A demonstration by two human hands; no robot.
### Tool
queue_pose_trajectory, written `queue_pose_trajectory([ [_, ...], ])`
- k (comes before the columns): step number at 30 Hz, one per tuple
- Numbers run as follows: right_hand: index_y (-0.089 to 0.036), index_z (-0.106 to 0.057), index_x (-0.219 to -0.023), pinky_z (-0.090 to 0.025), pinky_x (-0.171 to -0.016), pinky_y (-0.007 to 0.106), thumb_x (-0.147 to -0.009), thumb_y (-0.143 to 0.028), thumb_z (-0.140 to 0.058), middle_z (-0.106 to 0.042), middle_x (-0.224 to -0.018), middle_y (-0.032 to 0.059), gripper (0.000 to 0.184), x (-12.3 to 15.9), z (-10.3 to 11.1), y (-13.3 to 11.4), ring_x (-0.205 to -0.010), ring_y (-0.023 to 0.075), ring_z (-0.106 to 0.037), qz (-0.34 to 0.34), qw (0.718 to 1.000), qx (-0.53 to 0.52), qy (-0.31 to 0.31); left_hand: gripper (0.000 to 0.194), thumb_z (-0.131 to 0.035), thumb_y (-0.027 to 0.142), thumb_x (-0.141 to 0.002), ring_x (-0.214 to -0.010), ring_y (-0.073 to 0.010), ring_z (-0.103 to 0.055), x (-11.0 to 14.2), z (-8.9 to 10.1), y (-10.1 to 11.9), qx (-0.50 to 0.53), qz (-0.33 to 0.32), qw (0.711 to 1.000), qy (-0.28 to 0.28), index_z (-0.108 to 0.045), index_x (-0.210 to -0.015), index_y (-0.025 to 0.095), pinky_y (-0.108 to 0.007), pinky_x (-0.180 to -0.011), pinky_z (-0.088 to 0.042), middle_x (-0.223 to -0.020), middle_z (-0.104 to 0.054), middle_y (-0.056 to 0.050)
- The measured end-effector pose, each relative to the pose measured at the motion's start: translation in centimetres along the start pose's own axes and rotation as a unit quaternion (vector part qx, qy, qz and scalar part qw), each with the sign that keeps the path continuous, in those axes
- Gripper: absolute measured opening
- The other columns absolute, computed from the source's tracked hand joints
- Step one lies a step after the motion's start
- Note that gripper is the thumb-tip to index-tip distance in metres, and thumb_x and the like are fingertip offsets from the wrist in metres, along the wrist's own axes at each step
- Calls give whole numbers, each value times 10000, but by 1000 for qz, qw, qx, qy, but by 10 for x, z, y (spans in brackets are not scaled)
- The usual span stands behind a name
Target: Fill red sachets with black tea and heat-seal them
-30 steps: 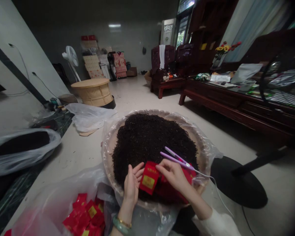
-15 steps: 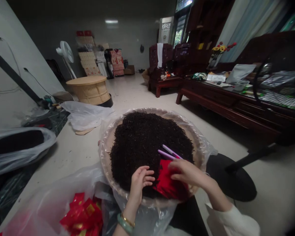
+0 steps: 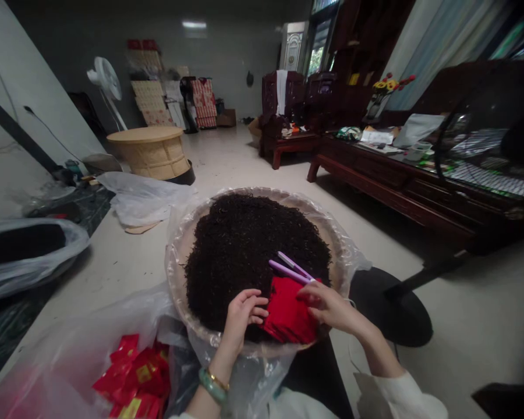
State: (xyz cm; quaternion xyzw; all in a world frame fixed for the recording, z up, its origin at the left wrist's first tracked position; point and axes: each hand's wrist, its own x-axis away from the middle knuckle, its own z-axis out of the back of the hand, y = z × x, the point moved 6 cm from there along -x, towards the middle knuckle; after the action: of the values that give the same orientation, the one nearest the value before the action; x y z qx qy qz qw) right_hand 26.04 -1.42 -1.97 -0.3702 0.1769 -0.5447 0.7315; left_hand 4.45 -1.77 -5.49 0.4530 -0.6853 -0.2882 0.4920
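Observation:
A neat stack of red packets lies at the near right side of a round tray lined with clear plastic. Dark, dry, tea-like leaves fill most of that tray. My left hand is at the stack's left edge, fingers loosely apart, holding nothing. Over the stack's right side is my right hand, its bent fingers spread and touching or nearly touching the packets. A purple hair straightener rests just behind the stack with its jaws apart; its handle end is hidden by my right hand.
A clear plastic bag at lower left holds several filled red packets. Farther left is another plastic-lined container of dark leaves. The black fan base stands right of the tray, near a long wooden table.
The red packet held up in my right hand has left it. That hand moved down onto the red stack, and my left hand came to the stack's left edge. The view shifted slightly.

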Motion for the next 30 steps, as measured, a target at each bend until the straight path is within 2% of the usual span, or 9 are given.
queue_pose_trajectory([
  [2,-172,-652,-980,-498,-737,317,-705,-124,-563,-592,-966,72,293,3,0,3,-800,187,-590,-8,999,10,36,427,-750,409,-606,-544,-133,-659,0,-3,-1,-2,0,1000,-6,-613,-898,128,-196,-474,-469,-774,-737,-89],
  [5,-191,-640,-941,-489,-740,323,-710,-187,-618,-565,-903,44,232,7,-3,3,-782,185,-571,-6,997,21,71,430,-745,410,-604,-540,-126,-654,-1,-7,-2,-4,-2,1000,-12,-611,-897,125,-188,-467,-460,-765,-734,-85],
  [10,-192,-632,-920,-474,-678,303,-708,-192,-635,-568,-838,23,212,8,-9,9,-717,170,-558,-16,997,8,69,429,-739,410,-602,-538,-128,-654,0,-7,-2,-6,-3,1000,-14,-608,-896,127,-190,-464,-453,-764,-734,-87],
  [15,-181,-641,-886,-456,-643,283,-690,-166,-609,-551,-811,18,199,5,-10,7,-689,161,-548,6,998,19,64,432,-735,412,-607,-543,-126,-652,1,-5,-1,-8,-2,1000,-13,-607,-901,124,-192,-469,-450,-771,-731,-87],
  [20,-187,-629,-796,-426,-588,252,-639,-74,-523,-519,-742,-7,221,6,-7,7,-625,139,-529,0,994,46,99,430,-743,412,-598,-543,-127,-649,0,-5,-1,-11,1,1000,-15,-607,-892,130,-194,-470,-445,-771,-728,-84],
  [25,-184,-641,-795,-451,-613,273,-700,-161,-583,-540,-794,23,113,8,-9,7,-674,158,-550,24,996,23,88,429,-734,415,-606,-548,-124,-650,-2,-4,-3,-10,2,1000,-17,-608,-899,128,-190,-472,-447,-778,-729,-86],
  [28,-186,-630,-719,-457,-613,273,-727,-170,-587,-540,-824,38,47,11,-9,9,-691,158,-550,33,996,-5,83,419,-722,415,-619,-546,-122,-650,-4,-3,-5,-13,2,1000,-18,-610,-906,131,-190,-474,-449,-787,-729,-86],
  [30,-190,-623,-673,-461,-606,269,-752,-195,-598,-535,-823,41,83,15,-5,9,-694,159,-548,44,995,-24,82,409,-714,413,-633,-552,-124,-652,-5,-1,-7,-18,3,1000,-19,-611,-913,132,-192,-476,-450,-808,-732,-93],
])
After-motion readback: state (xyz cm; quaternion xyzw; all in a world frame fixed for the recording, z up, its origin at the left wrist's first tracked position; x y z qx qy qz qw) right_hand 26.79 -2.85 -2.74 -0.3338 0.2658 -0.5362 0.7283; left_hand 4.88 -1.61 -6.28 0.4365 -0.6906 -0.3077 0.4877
